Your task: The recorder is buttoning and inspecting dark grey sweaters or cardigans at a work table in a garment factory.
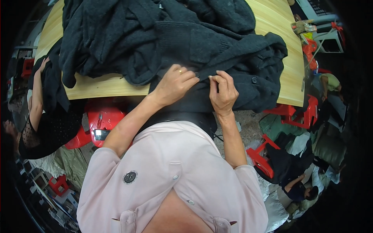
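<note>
Garment (176,42), dark, is heaped on the bench (108,87), its near part draped over the front edge; by this, the bulk is apparently supported and the near cloth kept within reach. Left hand (175,84): grip pressed together at the fingertips, above the cloth; anything pinched cannot be made out. Right hand (224,92): fingers curled just beside; grip closure cannot be told. Hands are held close, presumably for fine control. Button (254,80) is seen farther right.

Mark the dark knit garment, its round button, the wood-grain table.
Dark knit garment (173,35): head view, on its ribbed section.
Round button (254,80): head view, on its face.
Wood-grain table (107,87): head view, on bare front strip.
</note>
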Motion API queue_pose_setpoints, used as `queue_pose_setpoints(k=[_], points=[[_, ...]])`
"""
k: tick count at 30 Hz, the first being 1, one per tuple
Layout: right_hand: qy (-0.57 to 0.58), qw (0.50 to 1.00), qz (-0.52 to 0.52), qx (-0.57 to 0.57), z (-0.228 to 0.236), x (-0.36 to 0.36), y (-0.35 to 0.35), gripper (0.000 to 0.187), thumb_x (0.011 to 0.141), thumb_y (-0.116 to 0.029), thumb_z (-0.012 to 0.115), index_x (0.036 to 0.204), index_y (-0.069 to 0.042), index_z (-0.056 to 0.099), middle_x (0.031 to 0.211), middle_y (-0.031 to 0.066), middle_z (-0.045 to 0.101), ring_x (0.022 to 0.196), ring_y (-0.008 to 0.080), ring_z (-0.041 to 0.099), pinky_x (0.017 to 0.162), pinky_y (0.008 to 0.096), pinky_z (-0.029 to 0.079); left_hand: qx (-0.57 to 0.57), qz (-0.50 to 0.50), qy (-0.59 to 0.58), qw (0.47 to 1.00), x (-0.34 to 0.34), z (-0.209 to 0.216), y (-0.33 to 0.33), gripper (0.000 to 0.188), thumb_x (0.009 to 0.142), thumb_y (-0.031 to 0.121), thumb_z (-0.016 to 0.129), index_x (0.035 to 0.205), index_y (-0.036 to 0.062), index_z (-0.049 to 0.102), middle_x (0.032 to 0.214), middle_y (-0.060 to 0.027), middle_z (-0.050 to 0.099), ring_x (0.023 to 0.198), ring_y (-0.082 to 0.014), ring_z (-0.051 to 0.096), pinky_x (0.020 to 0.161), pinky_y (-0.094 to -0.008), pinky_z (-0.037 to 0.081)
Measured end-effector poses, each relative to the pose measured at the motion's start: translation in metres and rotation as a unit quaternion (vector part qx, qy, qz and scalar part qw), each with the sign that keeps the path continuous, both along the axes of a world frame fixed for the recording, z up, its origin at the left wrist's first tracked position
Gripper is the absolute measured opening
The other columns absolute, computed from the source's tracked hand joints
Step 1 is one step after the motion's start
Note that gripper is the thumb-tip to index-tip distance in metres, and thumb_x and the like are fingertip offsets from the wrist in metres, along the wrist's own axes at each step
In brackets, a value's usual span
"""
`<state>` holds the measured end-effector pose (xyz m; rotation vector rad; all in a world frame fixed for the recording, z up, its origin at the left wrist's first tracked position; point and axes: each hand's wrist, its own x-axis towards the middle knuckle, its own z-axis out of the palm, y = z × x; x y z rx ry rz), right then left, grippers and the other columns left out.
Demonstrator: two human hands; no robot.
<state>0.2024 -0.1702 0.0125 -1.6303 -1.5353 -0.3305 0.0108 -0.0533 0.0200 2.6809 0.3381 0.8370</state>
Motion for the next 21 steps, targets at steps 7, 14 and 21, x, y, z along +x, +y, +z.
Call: queue_pose_setpoints(k=[7,14,21], points=[[0.055,0.995,-0.023,-0.082,0.002,0.056,-0.026,0.035,0.089,-0.001,0.085,0.123,-0.004,0.075,0.099,0.0127,0.075,0.075,0.0297,0.072,0.069,0.0395,0.060,-0.013,0.061,0.084,0.994,0.028,0.026,-0.014,0.024,0.090,0.020,0.088,0.098,0.0085,0.069,0.087,-0.0074,0.070,0.080,-0.0238,0.068,0.084,-0.0382,0.048],[-0.035,0.996,-0.034,-0.075,0.010,0.088,0.019,0.031,0.096,0.001,0.076,0.126,-0.006,0.077,0.095,0.0115,0.075,0.075,0.0307,0.076,0.064,0.0365,0.061,-0.005,0.108,0.041,0.993,0.098,0.019,-0.023,0.032,0.083,0.006,0.083,0.109,0.0081,0.064,0.096,-0.0087,0.065,0.087,-0.0283,0.072,0.072,-0.0397,0.062],[-0.094,0.995,0.003,0.037,0.015,0.094,-0.001,0.025,0.092,0.004,0.079,0.116,0.000,0.081,0.094,0.0127,0.080,0.078,0.0265,0.079,0.069,0.0342,0.062,0.004,0.098,-0.033,0.995,0.099,0.014,-0.018,0.047,0.086,0.000,0.075,0.132,0.0061,0.071,0.093,-0.0092,0.069,0.081,-0.0285,0.071,0.073,-0.0386,0.062]])
